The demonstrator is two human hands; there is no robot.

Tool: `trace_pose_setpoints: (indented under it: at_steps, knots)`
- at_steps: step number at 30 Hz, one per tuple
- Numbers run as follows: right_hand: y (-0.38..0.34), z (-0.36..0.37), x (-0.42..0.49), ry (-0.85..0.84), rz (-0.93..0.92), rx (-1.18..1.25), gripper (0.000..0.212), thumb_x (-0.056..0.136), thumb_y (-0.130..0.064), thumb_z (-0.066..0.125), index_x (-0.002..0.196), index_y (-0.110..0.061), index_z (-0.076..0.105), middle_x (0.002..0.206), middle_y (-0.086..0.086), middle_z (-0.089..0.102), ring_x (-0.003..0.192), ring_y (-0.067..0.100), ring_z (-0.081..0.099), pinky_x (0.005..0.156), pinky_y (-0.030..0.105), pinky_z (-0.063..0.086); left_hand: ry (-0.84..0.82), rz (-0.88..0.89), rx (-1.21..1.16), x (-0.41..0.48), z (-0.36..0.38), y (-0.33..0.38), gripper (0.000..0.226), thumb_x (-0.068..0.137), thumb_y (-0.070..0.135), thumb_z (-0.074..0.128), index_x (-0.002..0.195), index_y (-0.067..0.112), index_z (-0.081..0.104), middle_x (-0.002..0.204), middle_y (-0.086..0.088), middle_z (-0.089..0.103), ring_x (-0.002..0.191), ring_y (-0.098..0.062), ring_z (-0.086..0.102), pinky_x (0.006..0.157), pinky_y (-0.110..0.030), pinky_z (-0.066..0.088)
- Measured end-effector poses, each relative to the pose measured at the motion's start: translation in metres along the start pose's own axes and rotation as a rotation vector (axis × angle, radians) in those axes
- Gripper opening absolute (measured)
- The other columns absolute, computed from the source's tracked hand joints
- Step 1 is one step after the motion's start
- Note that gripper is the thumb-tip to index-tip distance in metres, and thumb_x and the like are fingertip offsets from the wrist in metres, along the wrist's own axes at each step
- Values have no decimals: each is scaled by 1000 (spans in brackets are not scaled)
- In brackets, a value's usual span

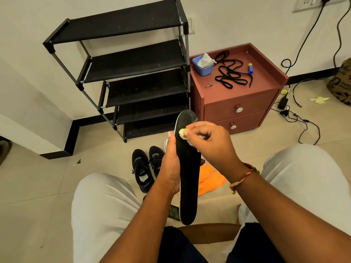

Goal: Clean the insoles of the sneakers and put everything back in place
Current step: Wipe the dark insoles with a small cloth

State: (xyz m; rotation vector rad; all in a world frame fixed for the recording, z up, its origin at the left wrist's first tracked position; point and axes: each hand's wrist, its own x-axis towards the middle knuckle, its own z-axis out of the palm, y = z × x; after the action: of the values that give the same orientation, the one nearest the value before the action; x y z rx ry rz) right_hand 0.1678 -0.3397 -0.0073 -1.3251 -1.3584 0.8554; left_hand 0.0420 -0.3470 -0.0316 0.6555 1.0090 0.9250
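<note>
Two hands work over the lap: the left hand (171, 164) grips a black insole (189, 177) by its edge, held upright, while the right hand (210, 147) pinches a yellowish wipe (182, 133) against its upper part. The sneakers (147, 166) sit on the floor (38, 186) just beyond. Laces (230, 73) lie on the cabinet (237, 103).

Blk shoe rack (133, 59) by wall, brown cabinet (241, 103) w/ glue stick (250, 68) (cables (296, 114) on floor).
</note>
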Motion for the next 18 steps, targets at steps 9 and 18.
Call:
trace_pose_setpoints:
  at_steps: [9,18]
  knots:
    - [5,-16,7,20,443,503,10,91,-12,69,97,-6,75,92,16,72,83,29,62,77,46,52,-9,12,11,4,-1,3,86,92,78,27,131,12,64,115,-22,67,97,-30,62,83,-44,51]
    - [8,-22,12,19,528,692,19,92,-12,68,108,-2,70,101,10,76,98,21,73,83,29,60,0,-10,74,6,-5,-2,81,96,72,21,129,12,64,110,-19,73,95,-28,66,82,-41,56]
